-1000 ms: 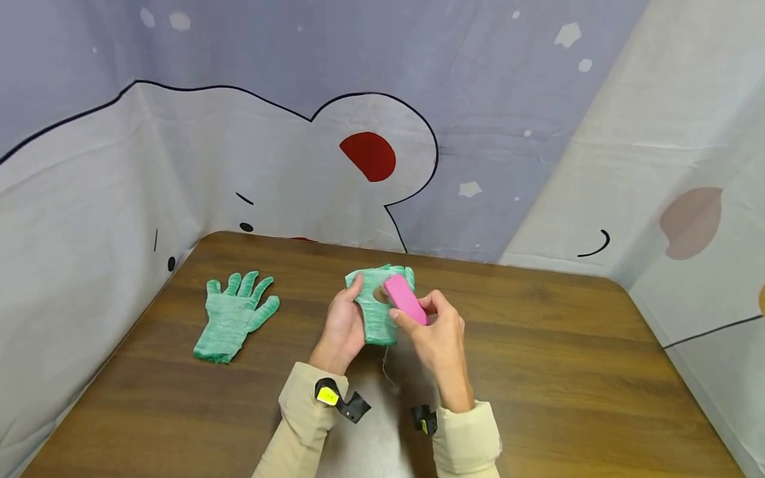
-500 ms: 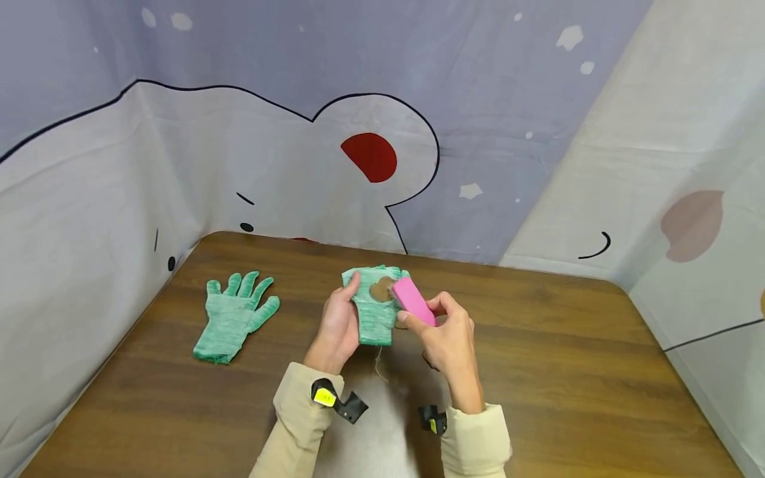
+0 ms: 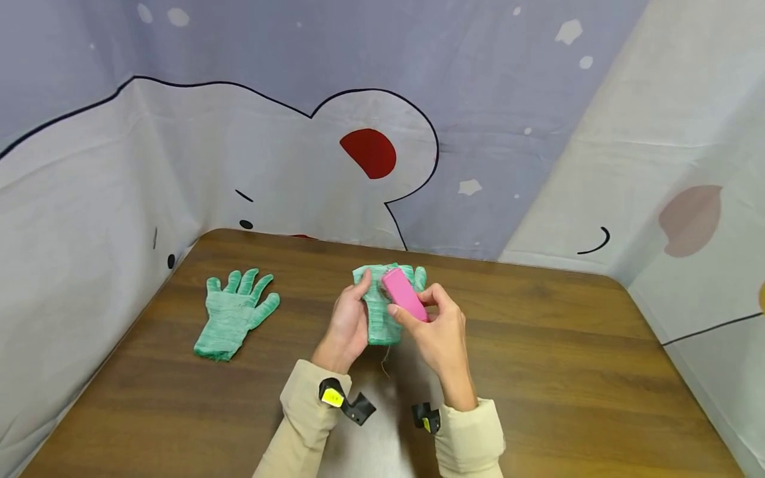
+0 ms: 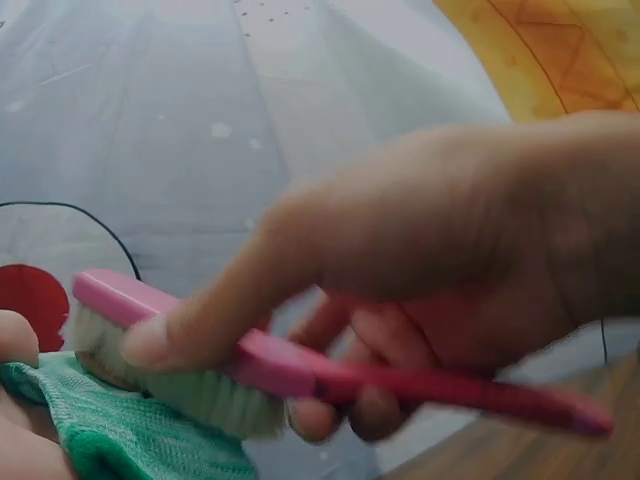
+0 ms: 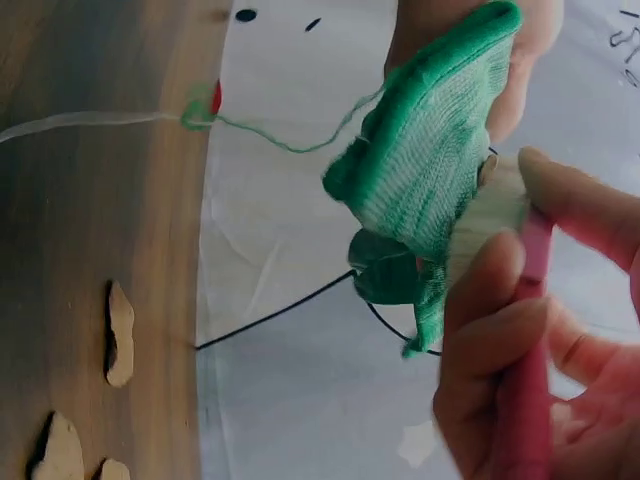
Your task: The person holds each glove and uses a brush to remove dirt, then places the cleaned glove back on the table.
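Note:
My left hand (image 3: 345, 325) holds a green knitted glove (image 3: 382, 322) up over the table, thumb on top. A pink brush (image 3: 404, 295) is gripped in my right hand (image 3: 441, 335). The left wrist view shows its pale bristles (image 4: 225, 400) down against the glove and the long handle (image 4: 450, 388) reaching back past the fingers. A brown patch on the glove is mostly covered by the brush in the head view. From the glove's cuff hangs a loose thread (image 5: 290, 148).
A second green glove (image 3: 230, 315) lies flat on the wooden table (image 3: 568, 358), to the left. Several tan flat pieces, one a slim piece (image 5: 120, 335), lie on the table in the right wrist view. A patterned cloth (image 3: 269, 166) hangs behind the table.
The brush went right, showing the brown patch half a second ago, and is now back left over it. The held glove shifted left and then right again. The second glove stayed put.

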The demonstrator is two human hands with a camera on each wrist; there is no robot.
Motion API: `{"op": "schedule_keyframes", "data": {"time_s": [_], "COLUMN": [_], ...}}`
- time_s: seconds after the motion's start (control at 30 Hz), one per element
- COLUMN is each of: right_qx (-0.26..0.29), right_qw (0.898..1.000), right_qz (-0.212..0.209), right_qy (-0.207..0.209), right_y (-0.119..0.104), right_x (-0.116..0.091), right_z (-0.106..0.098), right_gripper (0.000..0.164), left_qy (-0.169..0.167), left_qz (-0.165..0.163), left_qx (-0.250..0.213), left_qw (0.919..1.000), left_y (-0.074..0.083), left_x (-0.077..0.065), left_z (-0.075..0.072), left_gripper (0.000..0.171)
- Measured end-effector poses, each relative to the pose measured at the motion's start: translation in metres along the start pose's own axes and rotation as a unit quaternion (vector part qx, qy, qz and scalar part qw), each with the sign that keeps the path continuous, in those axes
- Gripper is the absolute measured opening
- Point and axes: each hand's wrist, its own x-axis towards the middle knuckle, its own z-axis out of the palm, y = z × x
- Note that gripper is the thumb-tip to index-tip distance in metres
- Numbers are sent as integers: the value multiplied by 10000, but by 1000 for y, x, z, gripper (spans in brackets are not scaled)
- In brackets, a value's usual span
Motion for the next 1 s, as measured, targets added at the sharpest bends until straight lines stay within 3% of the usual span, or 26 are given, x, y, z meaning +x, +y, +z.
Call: {"op": "schedule_keyframes", "data": {"time_s": [0.33,0.73,0.83,1.0], "right_qx": [-631,-898,-763,183], "right_qw": [9976,9949,9954,9952], "right_qz": [254,463,551,801], "right_qy": [123,-45,-157,-523], "right_y": [4,7,8,5], "right_x": [0,4,5,5], "right_z": [-3,-11,-14,-21], "right_gripper": [35,37,37,36], "left_qy": [205,246,244,280], "left_qz": [221,185,161,67], "left_qx": [-59,-150,-186,-178], "left_qw": [9995,9994,9994,9994], "left_y": [0,9,10,8], "left_x": [2,2,1,1], "left_z": [-2,-6,-6,-6], "left_gripper": [31,31,31,31]}}
